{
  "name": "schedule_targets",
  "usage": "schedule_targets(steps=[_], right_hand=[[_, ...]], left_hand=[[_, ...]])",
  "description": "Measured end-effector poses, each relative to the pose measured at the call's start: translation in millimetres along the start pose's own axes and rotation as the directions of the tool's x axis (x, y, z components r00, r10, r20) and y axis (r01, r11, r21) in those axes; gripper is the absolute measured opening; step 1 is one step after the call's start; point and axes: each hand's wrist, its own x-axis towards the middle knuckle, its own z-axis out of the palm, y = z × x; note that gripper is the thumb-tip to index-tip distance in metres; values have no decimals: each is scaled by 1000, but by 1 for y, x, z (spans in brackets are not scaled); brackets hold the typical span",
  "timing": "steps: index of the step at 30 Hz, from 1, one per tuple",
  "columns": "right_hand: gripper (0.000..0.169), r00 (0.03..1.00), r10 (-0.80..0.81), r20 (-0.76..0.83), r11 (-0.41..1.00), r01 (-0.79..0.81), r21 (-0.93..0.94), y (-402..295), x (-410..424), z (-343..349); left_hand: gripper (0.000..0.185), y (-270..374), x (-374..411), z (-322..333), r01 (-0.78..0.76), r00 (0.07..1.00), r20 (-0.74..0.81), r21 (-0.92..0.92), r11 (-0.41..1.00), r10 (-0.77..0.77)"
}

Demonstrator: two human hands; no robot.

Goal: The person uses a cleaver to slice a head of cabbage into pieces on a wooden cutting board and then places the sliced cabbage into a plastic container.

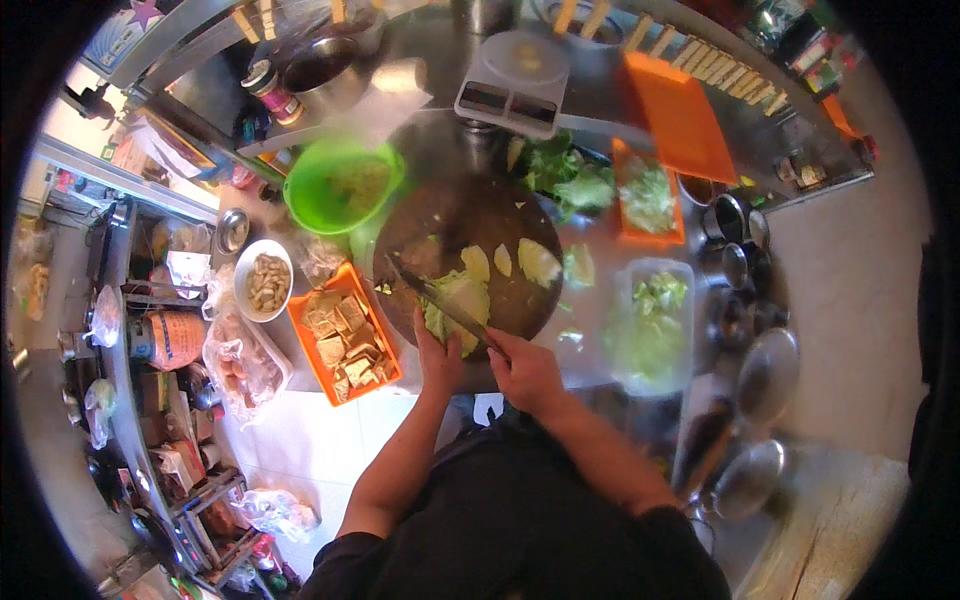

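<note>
A round cutting board [465, 217] lies before me on a metal counter. My right hand [526, 369] is closed around the handle of a kitchen knife [450, 306], whose blade lies slantwise over a pale green piece of cabbage [466, 296]. My left hand [439, 356] presses against the near left side of that piece, its fingers partly hidden by leaf and blade. Several cut cabbage pieces [538, 262] lie apart on the board's right half. Another leaf piece [578, 266] rests on the counter just off the board.
Left stand a green basin [341, 187], an orange tray of tofu-like pieces [341, 334] and a white bowl [264, 281]. Leafy greens [574, 176], an orange tray of shredded greens [649, 196] and a clear plastic container [651, 337] are on the right. A kitchen scale [514, 82] stands beyond the board.
</note>
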Motion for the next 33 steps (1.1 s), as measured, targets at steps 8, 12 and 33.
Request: schedule_targets(steps=[8,12,33], right_hand=[[28,907,322,273,914,-222,-340,30,-2,29],[31,986,144,82,980,-131,-148,25,-21,22],[38,702,468,536,747,-639,184,98,25,28]], left_hand=[[81,-5,-8,4,-58,998,-37,3,998,58],[78,-18,-8,2,-62,996,-66,-35,997,60],[66,-52,-3,-28,32,988,154,-201,979,-1]])
